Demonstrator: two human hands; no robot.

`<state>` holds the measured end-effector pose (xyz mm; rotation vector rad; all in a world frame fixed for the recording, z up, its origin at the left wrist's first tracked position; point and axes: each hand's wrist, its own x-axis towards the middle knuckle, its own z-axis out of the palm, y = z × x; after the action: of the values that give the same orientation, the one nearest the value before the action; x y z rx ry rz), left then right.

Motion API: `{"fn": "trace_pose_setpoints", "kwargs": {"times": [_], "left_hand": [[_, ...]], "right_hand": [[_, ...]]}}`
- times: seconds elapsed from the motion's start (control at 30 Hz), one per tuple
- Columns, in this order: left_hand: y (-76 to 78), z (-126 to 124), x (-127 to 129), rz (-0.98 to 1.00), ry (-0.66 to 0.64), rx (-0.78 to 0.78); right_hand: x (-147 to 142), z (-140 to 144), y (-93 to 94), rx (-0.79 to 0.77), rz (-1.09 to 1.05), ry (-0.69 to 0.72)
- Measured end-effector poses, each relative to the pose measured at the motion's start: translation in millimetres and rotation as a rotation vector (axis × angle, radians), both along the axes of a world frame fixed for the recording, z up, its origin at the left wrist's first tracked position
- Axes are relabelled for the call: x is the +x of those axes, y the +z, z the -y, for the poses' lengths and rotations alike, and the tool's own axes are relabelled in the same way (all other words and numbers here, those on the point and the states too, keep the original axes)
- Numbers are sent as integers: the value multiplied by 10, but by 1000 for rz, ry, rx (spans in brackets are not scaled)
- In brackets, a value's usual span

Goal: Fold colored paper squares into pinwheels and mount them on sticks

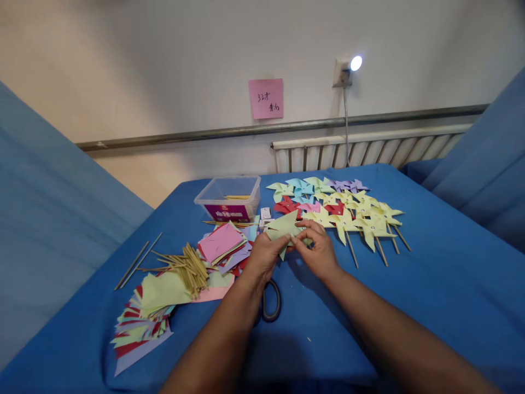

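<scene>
Paper piece: pale green paper (283, 227), thin, matte, folded into pointed flaps; pinched between both hands, held just above the blue cloth.
Left hand: left hand (262, 257), palm turned inward, fingers closed on the paper's lower-left flap, thumb on top. Forearm comes in from bottom centre.
Right hand: right hand (318, 249), fingers curled, tips gripping the paper's right edge, just right of the left thumb. Forearm runs in from bottom right.
Beyond fingertips: finished pinwheels (348, 210), paper in yellow, green, red, pink, purple, w/ wooden sticks; laid overlapping in rows, nearest one just past the right fingers.
Left of fingers: stack of coloured paper squares (223, 246), flat, edges fanned; further left a pile of thin wooden sticks (188, 265), then cut paper sheets (141, 317) spread near the table's front-left edge.
Behind left fingers: clear plastic box (229, 200), rectangular, purple label, sticks inside.
Under wrists: scissors (271, 301), dark loop handles only show, rest hidden by left arm.
Table: blue cloth (430, 290), smooth; wide bare stretch right of the right hand to the edge.
Sides: blue panels flank L and R; wall w/ pink note (266, 98) behind.
</scene>
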<state>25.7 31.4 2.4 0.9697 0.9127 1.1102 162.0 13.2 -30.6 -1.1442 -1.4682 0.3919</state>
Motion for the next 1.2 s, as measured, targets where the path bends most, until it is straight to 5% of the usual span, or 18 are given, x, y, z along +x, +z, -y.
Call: {"fn": "trace_pose_setpoints", "kwargs": {"times": [0.2,0.47,0.77,0.87,1.0,1.2], "left_hand": [[53,0,-37,-139,12,-2],[85,-9,-88,-309,23,23],[108,-8,-107,-522,-13,208],[47,8,-63,-392,56,111],[-47,41,12,-28,-12,-130],[-128,49,52,66,15,-230]], "right_hand": [[102,-83,-14,-139,-340,40],[124,-81,55,-456,-735,410],[18,-56,-23,-494,-784,360],[-31,-60,-19,-450,-932,306],[-77,-74,-21,-378,-1065,225],[-123,-62,-50,-363,-1090,189]]}}
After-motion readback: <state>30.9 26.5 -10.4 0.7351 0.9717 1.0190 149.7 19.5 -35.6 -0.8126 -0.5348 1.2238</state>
